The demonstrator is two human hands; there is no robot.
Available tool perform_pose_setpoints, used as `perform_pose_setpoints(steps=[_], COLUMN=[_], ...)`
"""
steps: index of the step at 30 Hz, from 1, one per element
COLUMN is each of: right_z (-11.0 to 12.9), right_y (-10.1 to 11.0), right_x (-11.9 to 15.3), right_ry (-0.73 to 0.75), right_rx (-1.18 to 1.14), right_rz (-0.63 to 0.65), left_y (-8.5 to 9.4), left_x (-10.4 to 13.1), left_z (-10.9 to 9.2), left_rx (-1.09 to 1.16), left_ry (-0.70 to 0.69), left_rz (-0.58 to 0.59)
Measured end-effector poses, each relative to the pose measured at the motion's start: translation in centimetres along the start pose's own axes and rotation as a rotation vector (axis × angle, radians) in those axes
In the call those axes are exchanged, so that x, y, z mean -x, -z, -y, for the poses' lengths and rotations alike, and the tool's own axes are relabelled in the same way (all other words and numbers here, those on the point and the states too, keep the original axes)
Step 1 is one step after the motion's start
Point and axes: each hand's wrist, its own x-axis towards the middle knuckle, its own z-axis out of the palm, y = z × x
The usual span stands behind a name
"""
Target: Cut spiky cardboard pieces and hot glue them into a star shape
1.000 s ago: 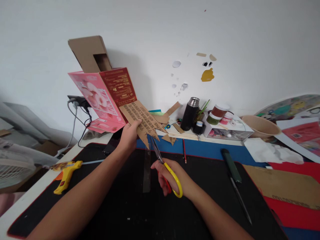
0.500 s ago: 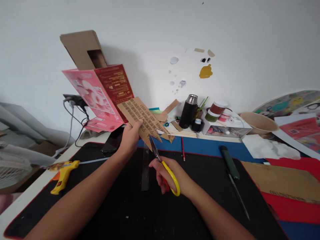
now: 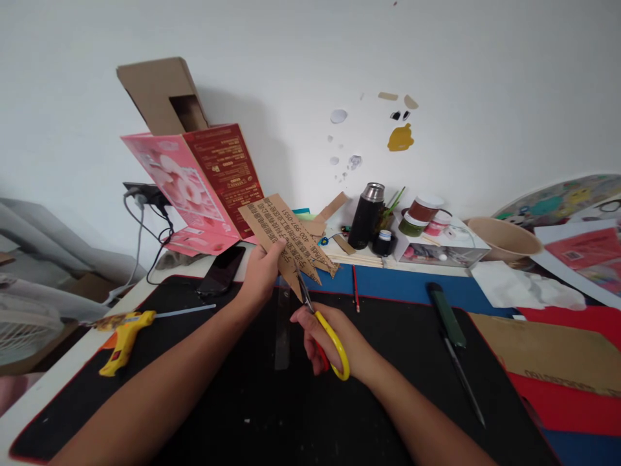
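Note:
A piece of brown cardboard [image 3: 276,230] printed with dark characters is pinched in my left hand [image 3: 262,272], thumb on top. My right hand [image 3: 327,336] is wrapped round the yellow and red handles of a pair of scissors [image 3: 334,343]. The scissor blades meet the cardboard's lower edge, and a slit runs up from there; the blade tips are partly hidden by the cardboard. Beneath both hands, a clear ruler [image 3: 282,330] lies on the black mat [image 3: 228,401].
A yellow glue gun [image 3: 126,340] and a phone [image 3: 222,272] lie left. Behind stand a pink box [image 3: 179,181], a black flask [image 3: 367,220] and paint jars [image 3: 422,210]. A red pencil [image 3: 356,288], a green cutter [image 3: 446,317] and a cardboard sheet [image 3: 553,353] lie right.
My left hand and the cardboard have moved slightly right and down, toward the scissors. More of the phone shows beside my left wrist. My right hand has barely moved.

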Motion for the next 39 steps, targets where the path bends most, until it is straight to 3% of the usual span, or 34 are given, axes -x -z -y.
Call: perform_pose_setpoints(steps=[11, 22, 39], right_z=[0.16, -0.23, -0.28], right_y=[0.02, 0.01, 0.12], right_x=[-0.03, 0.04, 0.02], right_ry=[-0.013, 0.004, -0.004], right_rx=[0.035, 0.034, 0.032], right_rz=[0.01, 0.014, 0.009], left_y=[0.04, 0.09, 0.4], left_x=[-0.31, -0.3, -0.86], left_z=[-0.2, -0.04, -0.19], left_rx=[0.037, 0.044, 0.088], left_ry=[0.004, 0.0, -0.009], left_rz=[-0.092, -0.066, -0.13])
